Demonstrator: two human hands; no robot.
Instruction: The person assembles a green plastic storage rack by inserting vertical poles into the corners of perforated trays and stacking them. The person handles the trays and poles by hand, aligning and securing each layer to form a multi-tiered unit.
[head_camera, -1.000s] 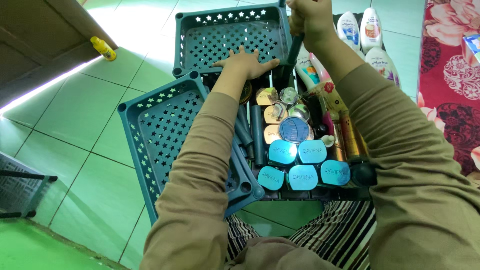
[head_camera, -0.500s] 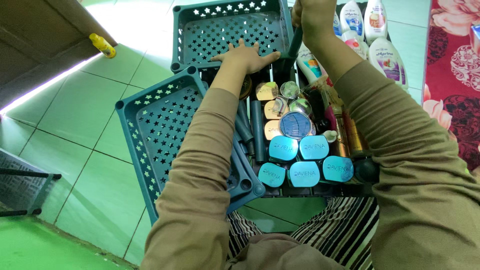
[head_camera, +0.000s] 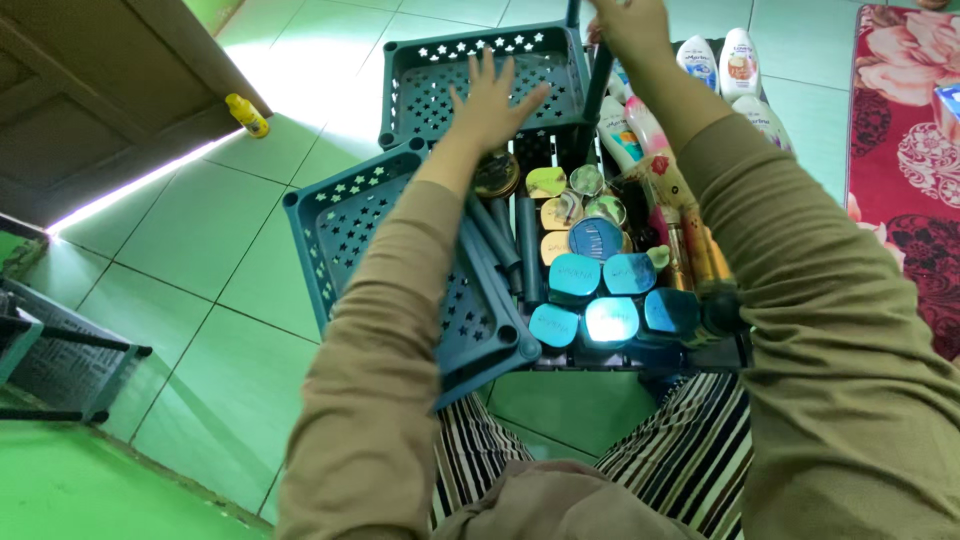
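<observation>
L hand (head_camera: 492, 100): fingers spread flat, palm down on far teal star-holed tray (head_camera: 430, 75), gripping nothing. R hand (head_camera: 628, 22): closed round top of dark post (head_camera: 596, 85) at that tray's right corner (fingers partly cut off by frame edge). Near tray (head_camera: 345, 235) leans just beside, left. Teal-lidded jars (head_camera: 600, 300) in front tray; lotion bottles (head_camera: 725, 65) behind, right.

Left hand (head_camera: 492, 100) moves up off the near rim of the far tray (head_camera: 420, 80) and now lies over its star-holed floor, fingers spread and pointing away. Right hand (head_camera: 628, 22) slides higher on the dark pole (head_camera: 598, 75), now partly cut by the top edge. Camera view shifts: trays, jars and yellow bottle (head_camera: 247, 114) sit further right and look smaller, rack (head_camera: 60, 360) at left shows more
</observation>
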